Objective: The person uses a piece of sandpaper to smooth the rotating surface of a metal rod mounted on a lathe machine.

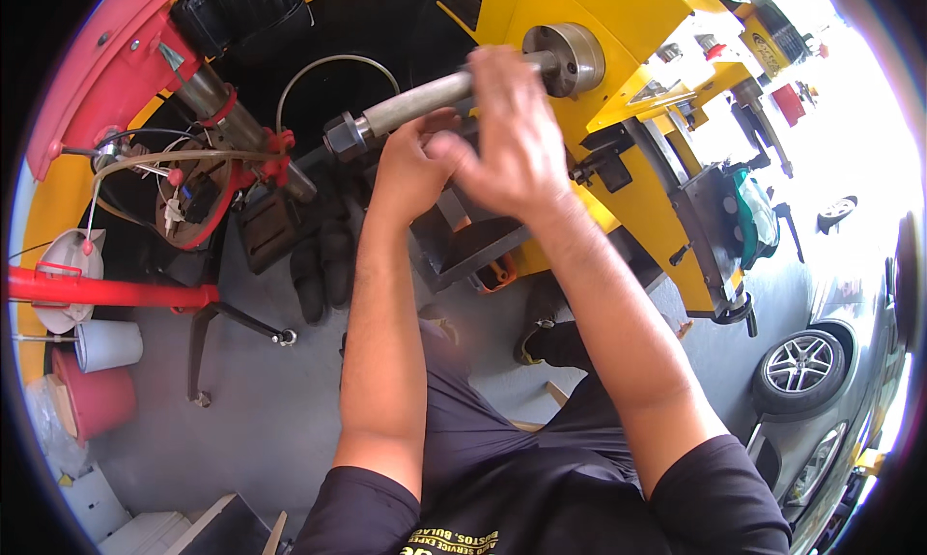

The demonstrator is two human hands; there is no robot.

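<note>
A metal shaft (420, 104) juts from a round flange (568, 60) on a yellow machine (618, 14) and carries a dark hex nut (346, 137) at its free end. My right hand (512, 135) is raised in front of the shaft, fingers stretched upward and slightly blurred, with nothing visible in it. Beside it, just below the shaft, is my left hand (410, 173). Its fingers are loosely bent toward the right palm, and their tips are partly hidden behind the right thumb. Whether either hand touches the shaft, I cannot tell.
On the left stand a red machine column (217, 106) with hoses and a red horizontal bar (116, 286). Grey and red buckets (106, 346) sit below. A vise-like fixture with a green cloth (755, 217) is at right, near a parked car's wheel (800, 371).
</note>
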